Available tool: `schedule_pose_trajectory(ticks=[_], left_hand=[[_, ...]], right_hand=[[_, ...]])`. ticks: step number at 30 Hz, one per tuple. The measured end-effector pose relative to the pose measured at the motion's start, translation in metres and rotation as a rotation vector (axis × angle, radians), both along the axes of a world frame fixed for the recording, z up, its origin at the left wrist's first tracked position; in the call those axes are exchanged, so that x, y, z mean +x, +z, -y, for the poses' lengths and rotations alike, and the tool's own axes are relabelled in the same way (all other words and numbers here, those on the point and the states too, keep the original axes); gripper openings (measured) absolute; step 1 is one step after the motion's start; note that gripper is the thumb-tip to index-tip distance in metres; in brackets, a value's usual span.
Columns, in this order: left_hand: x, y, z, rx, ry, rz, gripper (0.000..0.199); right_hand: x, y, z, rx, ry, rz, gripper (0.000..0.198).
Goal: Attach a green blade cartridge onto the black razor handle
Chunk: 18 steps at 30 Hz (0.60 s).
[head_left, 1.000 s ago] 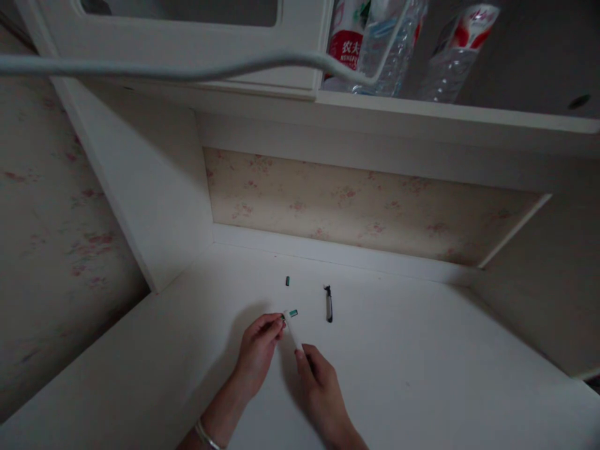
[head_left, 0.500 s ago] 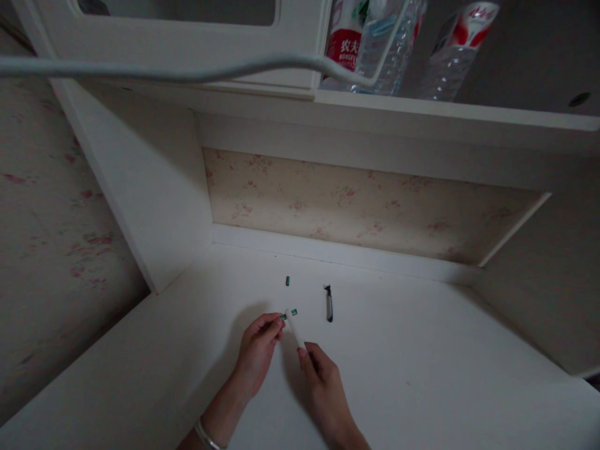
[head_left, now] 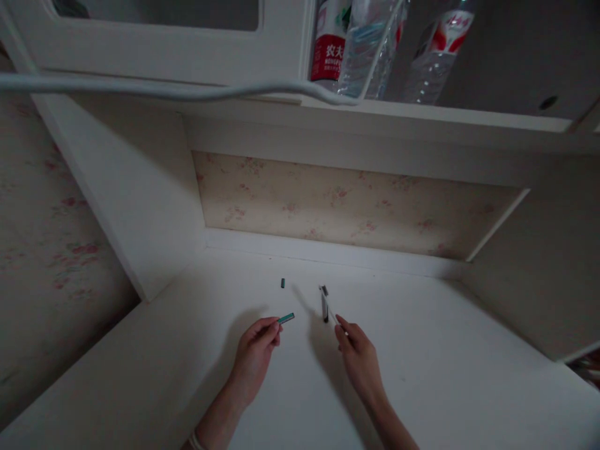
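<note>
My left hand (head_left: 255,353) pinches a green cap (head_left: 285,318) over the white desk (head_left: 445,375). My right hand (head_left: 359,356) grips a white pen (head_left: 329,307), touching a black pen (head_left: 324,307). Far above, the shelf (head_left: 469,115) holds water bottles (head_left: 360,47).

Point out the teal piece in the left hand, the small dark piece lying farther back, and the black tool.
teal piece (head_left: 286,318): head view, its middle.
small dark piece (head_left: 282,283): head view, its middle.
black tool (head_left: 324,309): head view, mid-body.
</note>
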<state>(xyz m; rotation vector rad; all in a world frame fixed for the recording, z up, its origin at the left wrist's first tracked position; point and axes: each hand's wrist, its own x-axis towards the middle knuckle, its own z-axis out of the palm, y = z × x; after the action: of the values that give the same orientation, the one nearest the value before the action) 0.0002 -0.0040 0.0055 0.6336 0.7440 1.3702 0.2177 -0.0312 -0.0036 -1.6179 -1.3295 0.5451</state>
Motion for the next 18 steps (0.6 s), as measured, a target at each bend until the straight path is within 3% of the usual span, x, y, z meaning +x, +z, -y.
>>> schedule_pose_trajectory(ticks=[3,8,18], left_hand=[[0.000,0.002,0.000,-0.007,-0.014,0.001,0.022],[0.001,0.004,0.002,-0.006,-0.026,-0.012,0.023],[0.000,0.003,0.001,-0.013,-0.035,-0.031,0.026]], right_hand=[[0.040,-0.004,-0.015,-0.049,-0.108,0.218,0.048],[0.090,-0.008,-0.036,-0.248,-0.243,0.502,0.045],[0.113,-0.015,-0.049,-0.459,-0.380,0.591,0.042]])
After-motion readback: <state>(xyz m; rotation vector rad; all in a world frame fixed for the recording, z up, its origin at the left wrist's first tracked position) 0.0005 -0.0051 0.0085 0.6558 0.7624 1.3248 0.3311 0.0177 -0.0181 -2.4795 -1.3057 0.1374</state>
